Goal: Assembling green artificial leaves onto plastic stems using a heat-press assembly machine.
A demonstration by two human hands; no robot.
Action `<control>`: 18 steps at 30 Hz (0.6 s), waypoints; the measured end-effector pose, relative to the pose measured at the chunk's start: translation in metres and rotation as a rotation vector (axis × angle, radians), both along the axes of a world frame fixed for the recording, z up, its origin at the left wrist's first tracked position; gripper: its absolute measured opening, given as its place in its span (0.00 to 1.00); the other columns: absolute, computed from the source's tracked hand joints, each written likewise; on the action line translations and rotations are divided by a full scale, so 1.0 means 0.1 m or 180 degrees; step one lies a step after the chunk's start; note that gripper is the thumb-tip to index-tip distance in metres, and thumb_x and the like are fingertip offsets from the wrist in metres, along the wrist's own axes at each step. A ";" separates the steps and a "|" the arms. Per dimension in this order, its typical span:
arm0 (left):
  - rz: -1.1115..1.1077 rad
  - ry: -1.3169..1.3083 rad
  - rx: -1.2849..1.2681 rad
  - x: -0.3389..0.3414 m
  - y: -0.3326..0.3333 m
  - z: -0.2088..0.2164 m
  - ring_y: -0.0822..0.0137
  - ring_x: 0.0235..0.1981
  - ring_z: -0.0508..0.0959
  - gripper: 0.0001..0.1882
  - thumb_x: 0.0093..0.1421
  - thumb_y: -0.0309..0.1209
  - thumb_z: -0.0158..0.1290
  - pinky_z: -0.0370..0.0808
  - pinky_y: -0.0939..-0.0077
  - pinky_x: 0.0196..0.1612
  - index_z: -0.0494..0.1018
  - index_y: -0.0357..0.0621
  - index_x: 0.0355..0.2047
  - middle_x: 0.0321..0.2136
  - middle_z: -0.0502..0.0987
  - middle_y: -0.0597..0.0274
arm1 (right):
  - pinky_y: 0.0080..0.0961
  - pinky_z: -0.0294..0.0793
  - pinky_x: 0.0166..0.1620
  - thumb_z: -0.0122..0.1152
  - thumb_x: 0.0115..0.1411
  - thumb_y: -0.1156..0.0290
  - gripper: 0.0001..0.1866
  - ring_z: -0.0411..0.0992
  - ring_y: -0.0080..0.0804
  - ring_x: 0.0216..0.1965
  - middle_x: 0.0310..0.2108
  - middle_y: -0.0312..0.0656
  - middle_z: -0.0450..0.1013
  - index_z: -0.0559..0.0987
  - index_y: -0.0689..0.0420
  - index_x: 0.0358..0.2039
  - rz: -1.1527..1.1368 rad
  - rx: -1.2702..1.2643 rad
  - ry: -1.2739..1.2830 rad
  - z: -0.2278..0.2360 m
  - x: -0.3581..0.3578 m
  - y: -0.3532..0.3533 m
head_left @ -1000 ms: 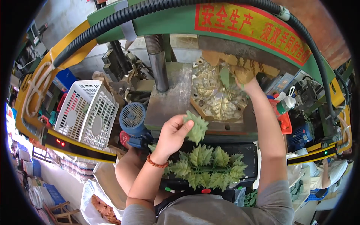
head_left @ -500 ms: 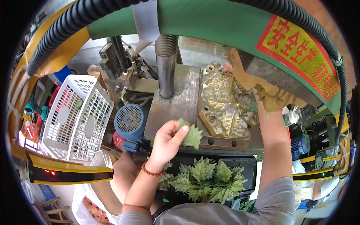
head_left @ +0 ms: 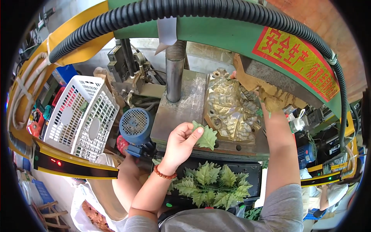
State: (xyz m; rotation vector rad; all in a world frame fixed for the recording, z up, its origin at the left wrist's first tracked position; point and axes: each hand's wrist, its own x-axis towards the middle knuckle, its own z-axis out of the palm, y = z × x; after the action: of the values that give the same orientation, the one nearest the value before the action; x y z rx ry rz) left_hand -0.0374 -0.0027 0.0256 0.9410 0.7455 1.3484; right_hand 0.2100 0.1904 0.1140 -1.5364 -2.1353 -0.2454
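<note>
My left hand (head_left: 181,144) pinches a green artificial leaf (head_left: 206,137) with jagged edges between thumb and fingers, in front of the press's steel plate (head_left: 189,100). My right arm reaches under the upper block of the press. Of my right hand (head_left: 233,75) only a fingertip shows at the far edge of the brass leaf mold (head_left: 232,108); the block hides the other fingers and anything in them. Leaf-shaped hollows and ridges cover the mold. Nearer to me, a bunch of green artificial leaves (head_left: 210,181) lies in a black tray (head_left: 253,174).
A thick steel column (head_left: 174,77) rises from the plate. Overhead curve a green press frame (head_left: 228,34) and a black corrugated hose (head_left: 154,12). At left are a white plastic basket (head_left: 77,120), a blue motor (head_left: 134,123) and a yellow-black sensor bar (head_left: 73,164).
My left hand has shifted slightly right, with the leaf still pinched in it. My right arm stays reached in under the block. The whole view has tilted a little.
</note>
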 end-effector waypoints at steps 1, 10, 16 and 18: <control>0.0004 -0.0007 0.0012 0.00 -0.01 0.00 0.85 0.20 0.61 0.02 0.62 0.24 0.53 0.57 0.92 0.23 0.70 0.41 0.32 0.21 0.69 0.75 | 0.48 0.55 0.60 0.55 0.53 0.42 0.39 0.58 0.47 0.58 0.62 0.39 0.59 0.59 0.42 0.63 -0.0024 -0.0027 -0.0021 0.02 -0.01 -0.01; 0.0105 -0.0145 -0.0075 0.02 -0.02 -0.01 0.85 0.19 0.60 0.03 0.62 0.24 0.53 0.56 0.93 0.22 0.71 0.41 0.31 0.20 0.68 0.76 | 0.50 0.47 0.65 0.53 0.52 0.38 0.42 0.50 0.45 0.65 0.65 0.36 0.55 0.56 0.39 0.65 0.0154 -0.0187 0.0617 0.00 -0.01 -0.04; 0.0346 0.0001 0.0001 0.13 -0.07 0.02 0.86 0.15 0.56 0.04 0.62 0.25 0.53 0.51 0.92 0.17 0.71 0.42 0.29 0.17 0.65 0.77 | 0.50 0.42 0.67 0.54 0.50 0.34 0.46 0.46 0.44 0.68 0.66 0.35 0.52 0.55 0.39 0.66 -0.0436 -0.0040 -0.0424 -0.01 -0.04 -0.03; 0.0435 0.0062 0.0031 0.13 -0.09 0.05 0.85 0.16 0.57 0.05 0.61 0.24 0.55 0.54 0.92 0.19 0.71 0.42 0.28 0.17 0.66 0.77 | 0.50 0.50 0.65 0.49 0.56 0.38 0.40 0.53 0.42 0.65 0.65 0.36 0.56 0.56 0.40 0.65 -0.0993 0.1047 -0.3938 -0.04 0.33 0.09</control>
State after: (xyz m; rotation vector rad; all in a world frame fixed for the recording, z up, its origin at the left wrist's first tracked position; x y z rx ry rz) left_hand -0.0243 -0.0115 0.0308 0.9254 0.8312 1.4648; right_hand 0.2431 0.1994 0.1096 -1.6745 -2.3745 -1.9633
